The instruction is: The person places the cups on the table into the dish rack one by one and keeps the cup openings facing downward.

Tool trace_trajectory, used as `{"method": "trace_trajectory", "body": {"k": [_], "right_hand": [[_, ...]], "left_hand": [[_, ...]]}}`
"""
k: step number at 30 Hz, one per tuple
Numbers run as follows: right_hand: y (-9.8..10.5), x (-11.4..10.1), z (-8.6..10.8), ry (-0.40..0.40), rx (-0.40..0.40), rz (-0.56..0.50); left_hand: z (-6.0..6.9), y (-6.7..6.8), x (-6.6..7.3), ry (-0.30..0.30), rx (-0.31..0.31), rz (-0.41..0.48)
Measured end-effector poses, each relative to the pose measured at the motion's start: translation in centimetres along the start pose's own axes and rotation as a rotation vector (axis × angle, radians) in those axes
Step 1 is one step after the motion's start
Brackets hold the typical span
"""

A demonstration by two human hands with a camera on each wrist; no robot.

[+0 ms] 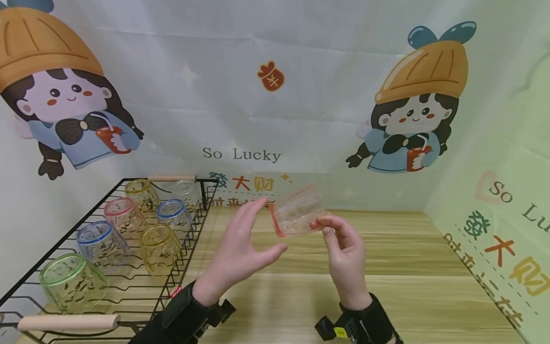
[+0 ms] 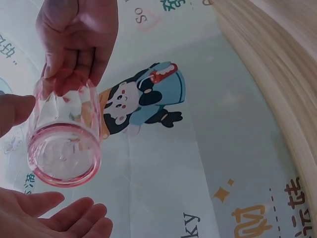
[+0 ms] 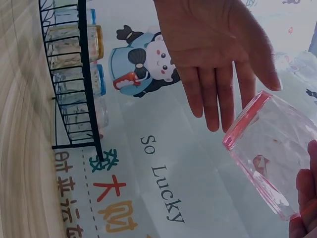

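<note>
A clear drinking glass with pink-tinted edges (image 1: 298, 212) is held on its side above the table. My right hand (image 1: 347, 255) grips it at one end, thumb below and fingers above. Toward its other end my left hand (image 1: 238, 248) is spread, thumb and fingers apart, not touching the glass. In the left wrist view, the round pink end of the glass (image 2: 64, 154) faces the camera, between the left thumb and fingers. The right wrist view shows the left hand (image 3: 218, 59) with straight fingers beside the glass (image 3: 275, 153); only part of the right hand (image 3: 307, 193) appears there.
At the left stands a black wire rack (image 1: 189, 260) with wooden handles (image 1: 68, 322). Several tinted glasses stand in it, among them a green glass (image 1: 73, 284) and a yellow glass (image 1: 160, 251). A printed cloth (image 1: 313, 124) hangs behind the wood-grain table (image 1: 408, 306).
</note>
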State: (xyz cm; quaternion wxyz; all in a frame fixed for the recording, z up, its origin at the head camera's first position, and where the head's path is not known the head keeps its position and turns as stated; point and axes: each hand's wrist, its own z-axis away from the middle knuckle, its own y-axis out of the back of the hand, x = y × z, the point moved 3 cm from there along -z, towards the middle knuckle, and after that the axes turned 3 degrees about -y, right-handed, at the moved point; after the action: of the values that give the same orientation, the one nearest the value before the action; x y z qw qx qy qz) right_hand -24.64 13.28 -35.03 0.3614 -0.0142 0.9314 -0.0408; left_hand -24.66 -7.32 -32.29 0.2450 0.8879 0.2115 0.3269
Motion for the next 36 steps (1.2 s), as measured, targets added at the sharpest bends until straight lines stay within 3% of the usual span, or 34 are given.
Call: {"method": "trace_trajectory", "body": {"k": [7, 24, 28, 36], "right_hand": [[-0.21, -0.12, 0.05, 0.013, -0.001, -0.025], [-0.59, 0.09, 0.31, -0.016, -0.012, -0.148], [-0.67, 0.18, 0.31, -0.023, -0.019, -0.148], [-0.93, 0.09, 0.27, 0.006, -0.055, -0.253]], "left_hand": [[-0.24, -0.32, 0.37, -0.055, 0.067, 0.044], [-0.32, -0.71, 0.86, -0.141, 0.122, 0.145], [-0.28, -0.76, 0.8, -0.172, 0.147, 0.168], [-0.23, -0.66, 0.75, -0.259, 0.21, 0.194]]}}
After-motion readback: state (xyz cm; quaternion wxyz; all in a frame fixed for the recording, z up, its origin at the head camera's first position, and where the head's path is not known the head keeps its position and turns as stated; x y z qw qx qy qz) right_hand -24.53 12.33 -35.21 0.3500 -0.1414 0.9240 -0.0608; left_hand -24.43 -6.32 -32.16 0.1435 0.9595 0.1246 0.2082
